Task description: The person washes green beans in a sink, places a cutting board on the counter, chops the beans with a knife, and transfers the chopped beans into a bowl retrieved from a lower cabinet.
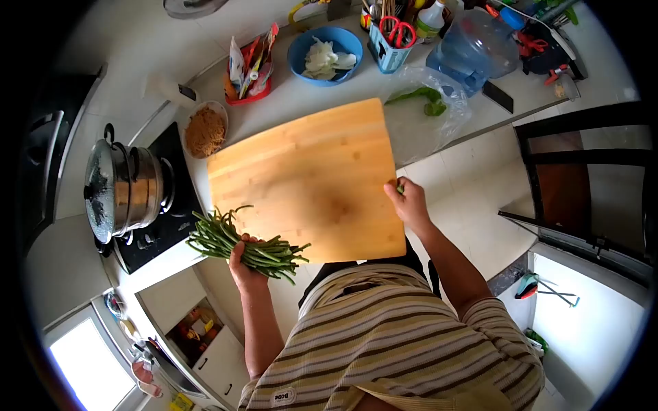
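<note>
My left hand (247,266) is closed around a bunch of long green beans (218,236), over the near left corner of a wooden cutting board (295,164). The beans stick out on both sides of the fist. My right hand (411,205) is closed at the board's right edge, its thumb overlapping the wood. A small bit of green shows between thumb and fingers, apparently a green bean; the rest is hidden in the hand. The board reaches past the counter's front edge toward my body, and a dark shadow lies on its bare top.
Behind the board stand a blue bowl (297,60) of pale pieces, a red basket (264,96) of packets and a scissors holder (388,58). A clear bag (452,120) holds green peppers. Brown food fills a plate (205,130) near a steamer pot (140,188) on the hob.
</note>
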Tool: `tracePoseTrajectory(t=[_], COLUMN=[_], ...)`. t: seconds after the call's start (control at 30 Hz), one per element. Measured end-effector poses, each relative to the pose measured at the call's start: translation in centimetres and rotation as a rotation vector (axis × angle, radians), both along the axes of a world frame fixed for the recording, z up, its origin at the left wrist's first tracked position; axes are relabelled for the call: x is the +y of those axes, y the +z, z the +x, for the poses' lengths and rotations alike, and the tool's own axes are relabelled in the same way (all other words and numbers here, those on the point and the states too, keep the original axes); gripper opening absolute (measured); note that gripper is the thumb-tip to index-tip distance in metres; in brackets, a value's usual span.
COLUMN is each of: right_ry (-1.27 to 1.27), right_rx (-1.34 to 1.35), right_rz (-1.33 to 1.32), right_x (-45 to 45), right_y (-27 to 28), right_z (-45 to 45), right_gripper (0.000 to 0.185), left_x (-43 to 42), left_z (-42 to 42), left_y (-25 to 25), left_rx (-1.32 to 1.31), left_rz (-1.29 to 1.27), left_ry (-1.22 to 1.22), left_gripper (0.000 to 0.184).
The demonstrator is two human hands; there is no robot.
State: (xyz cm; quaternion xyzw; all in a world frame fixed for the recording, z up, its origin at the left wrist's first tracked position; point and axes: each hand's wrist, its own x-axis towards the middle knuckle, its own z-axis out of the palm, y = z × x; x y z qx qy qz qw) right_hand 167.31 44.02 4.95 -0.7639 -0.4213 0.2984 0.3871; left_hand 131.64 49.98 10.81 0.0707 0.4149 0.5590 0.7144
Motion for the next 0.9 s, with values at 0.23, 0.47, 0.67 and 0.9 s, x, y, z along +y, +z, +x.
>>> tracePoseTrajectory(t=[0.23,0.47,0.67,0.9], right_ry=[0.069,-0.036,0.057,0.350], right_rx=[-0.026,-0.157,-0.582,0.076], right_rz=[-0.068,-0.254,-0.296,-0.173], right_x=[-0.8,4.4,8.4,13.9], right_y=[-8.8,-10.4,-7.0,-3.8], right_z=[-1.0,3.6,10.6,4.2], right_gripper=[0.041,0.048,0.032,0.027], left_x=[1.2,5.3,6.8,10.6], left_z=[0.1,2.5,8.0,14.4], left_y=[-1.9,-10.6,-14.1,-11.5], left_rx=[0.095,0.118,-0.023,0.050], left_rz=[-0.033,-0.286,-0.397,-0.548], left_ry=[0.047,0.081,0.134,0.386], left_gripper=[0.012,0.012,0.026,0.037])
